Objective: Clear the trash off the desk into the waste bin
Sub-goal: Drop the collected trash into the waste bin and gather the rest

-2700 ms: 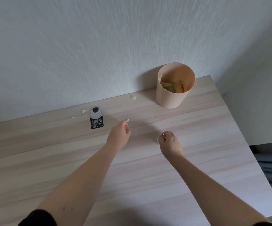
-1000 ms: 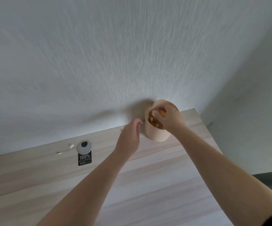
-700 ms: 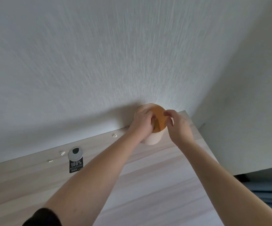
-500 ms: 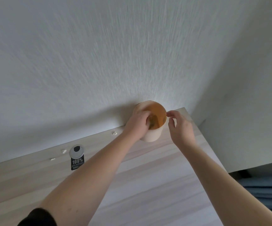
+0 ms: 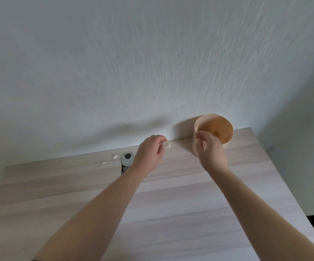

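Note:
The beige waste bin stands at the desk's far right corner against the wall. My right hand hovers in front of the bin's near side, fingers loosely curled, with nothing visible in them. My left hand is left of the bin, fingers apart, its fingertips just beside a small white scrap near the wall. Two more white scraps lie further left, one scrap beside the round cap and a smaller scrap.
A round grey cable cap with a black "100%" label sits in the light wooden desk, partly hidden by my left wrist. A white wall runs along the desk's back. The desk's right edge drops off beside a white surface.
Both hands have come out of the bin. My left hand moved left toward the scrap by the wall; my right hand drew back to the bin's front.

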The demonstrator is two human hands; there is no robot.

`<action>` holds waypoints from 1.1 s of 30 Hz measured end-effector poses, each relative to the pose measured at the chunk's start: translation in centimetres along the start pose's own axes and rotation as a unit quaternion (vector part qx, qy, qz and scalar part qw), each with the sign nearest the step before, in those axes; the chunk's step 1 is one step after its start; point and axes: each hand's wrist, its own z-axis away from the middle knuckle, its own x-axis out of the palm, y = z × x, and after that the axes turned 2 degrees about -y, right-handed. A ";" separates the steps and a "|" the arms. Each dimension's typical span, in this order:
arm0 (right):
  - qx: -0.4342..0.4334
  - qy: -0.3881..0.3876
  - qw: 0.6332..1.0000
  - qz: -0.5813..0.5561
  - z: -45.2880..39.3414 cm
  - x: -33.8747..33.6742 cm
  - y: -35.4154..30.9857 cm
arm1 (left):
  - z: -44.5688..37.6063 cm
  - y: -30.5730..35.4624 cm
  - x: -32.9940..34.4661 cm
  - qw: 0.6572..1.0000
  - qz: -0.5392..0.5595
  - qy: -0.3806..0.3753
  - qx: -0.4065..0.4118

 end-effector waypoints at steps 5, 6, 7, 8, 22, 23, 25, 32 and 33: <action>-0.005 -0.035 0.999 0.018 2.1 5.2 -3.2 | 5.4 -7.8 -3.7 0.999 -0.018 0.001 -0.051; -0.005 -0.049 0.999 0.022 2.6 6.5 -3.8 | 6.5 -9.5 -4.4 0.998 -0.022 -0.001 -0.061; -0.004 -0.065 0.998 0.027 3.2 7.8 -4.3 | 7.5 -11.3 -5.1 0.997 -0.028 -0.004 -0.072; 0.000 -0.078 0.996 0.034 3.8 9.1 -4.7 | 8.3 -13.0 -5.8 0.996 -0.035 -0.008 -0.085; 0.113 -0.264 0.955 0.076 13.7 22.8 -9.0 | 10.0 -27.0 -7.9 0.980 -0.055 -0.129 -0.140; 0.110 -0.286 0.949 0.079 14.9 23.3 -9.3 | 9.6 -27.2 -7.6 0.980 -0.058 -0.135 -0.138; 0.104 -0.332 0.934 0.083 17.0 24.3 -9.6 | 8.9 -27.5 -7.0 0.978 -0.062 -0.140 -0.143; 0.089 -0.415 0.901 0.090 20.7 24.8 -9.0 | 8.4 -27.7 -5.6 0.979 -0.052 -0.123 -0.153; 0.087 -0.419 0.899 0.090 21.0 24.8 -8.9 | 8.4 -27.7 -5.5 0.980 -0.051 -0.118 -0.153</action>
